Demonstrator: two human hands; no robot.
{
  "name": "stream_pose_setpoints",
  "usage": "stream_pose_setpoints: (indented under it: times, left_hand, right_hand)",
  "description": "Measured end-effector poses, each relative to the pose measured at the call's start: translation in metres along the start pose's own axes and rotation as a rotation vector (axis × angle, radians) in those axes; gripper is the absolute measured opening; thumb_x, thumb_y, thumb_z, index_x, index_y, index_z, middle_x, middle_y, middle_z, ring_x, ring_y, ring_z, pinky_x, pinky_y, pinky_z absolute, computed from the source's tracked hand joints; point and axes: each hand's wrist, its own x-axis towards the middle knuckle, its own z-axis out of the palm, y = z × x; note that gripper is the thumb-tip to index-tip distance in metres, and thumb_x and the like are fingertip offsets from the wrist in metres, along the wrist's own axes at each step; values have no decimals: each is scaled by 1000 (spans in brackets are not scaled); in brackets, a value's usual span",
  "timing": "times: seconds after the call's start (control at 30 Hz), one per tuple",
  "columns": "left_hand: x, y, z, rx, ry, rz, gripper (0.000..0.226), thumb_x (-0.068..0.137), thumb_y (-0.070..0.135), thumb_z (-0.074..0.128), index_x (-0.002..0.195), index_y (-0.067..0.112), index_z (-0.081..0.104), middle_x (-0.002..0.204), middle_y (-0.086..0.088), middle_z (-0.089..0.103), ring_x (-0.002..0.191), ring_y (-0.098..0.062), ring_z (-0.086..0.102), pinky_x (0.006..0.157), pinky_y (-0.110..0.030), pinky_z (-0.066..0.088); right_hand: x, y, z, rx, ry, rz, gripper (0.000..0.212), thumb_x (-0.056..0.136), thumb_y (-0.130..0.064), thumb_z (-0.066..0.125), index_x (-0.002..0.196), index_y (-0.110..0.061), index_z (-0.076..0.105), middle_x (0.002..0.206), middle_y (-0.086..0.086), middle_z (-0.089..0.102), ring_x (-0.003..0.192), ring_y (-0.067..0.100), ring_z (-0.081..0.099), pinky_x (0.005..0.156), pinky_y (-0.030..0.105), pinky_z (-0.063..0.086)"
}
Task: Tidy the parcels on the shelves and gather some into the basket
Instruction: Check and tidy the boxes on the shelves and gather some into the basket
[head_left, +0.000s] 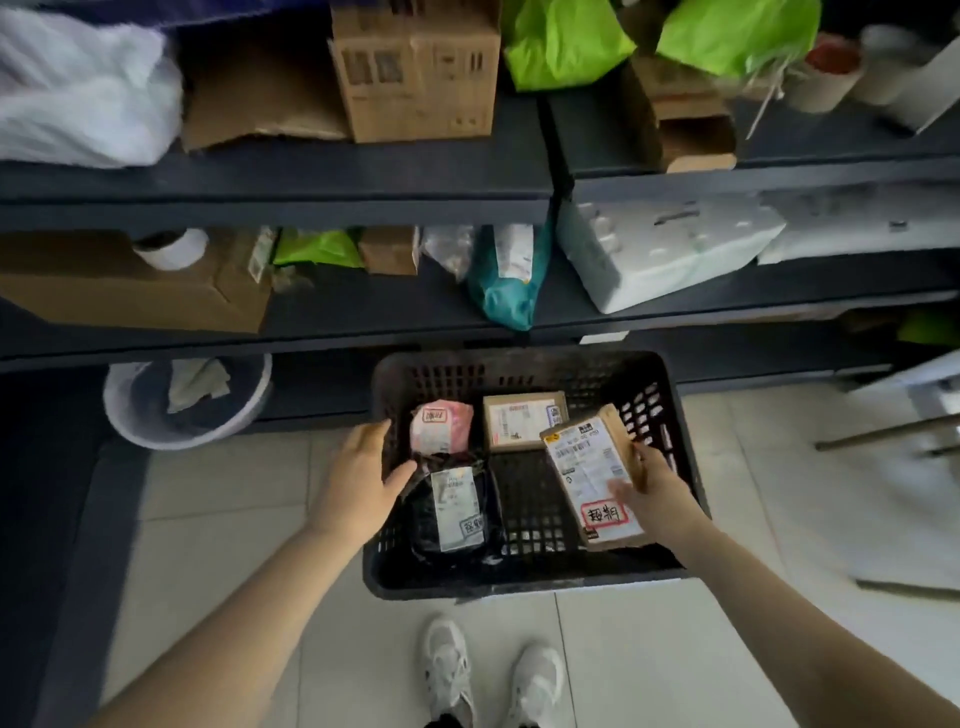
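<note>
The dark shelves (311, 208) filled the far half of the scene, crowded with cartons, green bags and white foam boxes. The black slatted basket (519, 584) stood on the tiled floor just in front of them, near our feet, probably so that parcels could go straight down into it. Inside it lay a black bagged parcel (457, 509) at the near left, a small brown box (522, 421) at the far middle and a pink packet (441, 423) at the far left, all label-up. Our right hand (654, 493) gripped a flat labelled carton (587, 467) by its right edge, tilted over the basket's right side, seemingly on its way to the bare patch there. Our left hand (358, 478) was spread open at the basket's left rim, thumb reaching toward the black bag; we could not tell whether it touched.
</note>
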Motion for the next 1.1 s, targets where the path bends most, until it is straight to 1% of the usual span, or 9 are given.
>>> stream_pose_setpoints:
  times: [0.13, 0.3, 0.53, 0.6, 0.73, 0.8, 0.9, 1.0, 1.1]
  left_hand:
    - [30, -33, 49, 70, 51, -69, 63, 91, 34, 56, 141, 1, 36, 139, -19, 43, 128, -34, 36, 108, -42, 29]
    - [61, -63, 89, 28, 127, -135, 44, 97, 19, 44, 136, -2, 41, 134, -23, 47, 123, -37, 42, 105, -42, 30]
    - [67, -85, 110, -19, 217, -32, 46, 95, 5, 48, 141, 4, 41, 136, -13, 45, 124, -26, 44, 107, -21, 24]
    - [66, -89, 113, 1, 229, -7, 47, 94, 5, 50, 140, 3, 41, 136, -13, 46, 124, -27, 45, 107, -21, 25]
    - [64, -90, 113, 46, 223, 4, 47, 95, 10, 49, 140, 2, 40, 139, -14, 45, 124, -30, 43, 107, -25, 26]
    - [62, -91, 112, 101, 208, 25, 47, 96, 14, 49, 140, 1, 40, 138, -15, 45, 122, -34, 44, 106, -34, 33]
    - [62, -91, 104, 206, 143, 30, 49, 96, 18, 48, 141, 3, 39, 139, -14, 46, 120, -35, 45, 98, -45, 43]
    - [59, -84, 87, 291, 69, 15, 51, 95, 25, 48, 141, 5, 40, 142, -11, 44, 122, -33, 44, 91, -46, 47]
    - [47, -69, 60, 326, 54, -19, 55, 95, 32, 47, 143, 6, 36, 145, -10, 41, 127, -30, 42, 92, -45, 47]
  right_hand:
    - [66, 42, 44, 100, -49, 210, 55, 94, -8, 54, 144, -9, 30, 127, 12, 60, 98, 30, 65, 83, 43, 55]
    - [135, 85, 97, 34, -123, 277, 44, 93, -10, 56, 135, -9, 41, 126, 13, 60, 108, 35, 61, 94, 48, 49]
    - [205, 115, 151, -40, -222, 196, 35, 95, -18, 52, 129, -11, 49, 119, 11, 62, 102, 31, 63, 89, 48, 53]
    - [212, 112, 161, -117, -237, 149, 28, 94, -23, 50, 121, -16, 55, 109, 8, 67, 97, 29, 65, 89, 47, 52]
    - [212, 105, 171, -208, -326, 92, 39, 95, -12, 45, 134, -15, 46, 125, 12, 60, 113, 31, 58, 99, 48, 45]
    - [204, 97, 168, -261, -333, 77, 46, 95, -12, 49, 140, -11, 39, 131, 13, 56, 117, 32, 55, 101, 45, 44]
    - [187, 80, 157, -343, -347, 54, 57, 95, -19, 52, 147, -13, 29, 136, 11, 52, 106, 26, 58, 89, 32, 46]
    - [168, 61, 138, -415, -375, -7, 54, 94, -25, 51, 145, -16, 33, 133, 8, 54, 89, 17, 56, 74, 26, 43]
    - [143, 28, 115, -531, -399, -65, 52, 96, -27, 48, 144, -11, 35, 131, 9, 55, 96, 18, 59, 64, 19, 44]
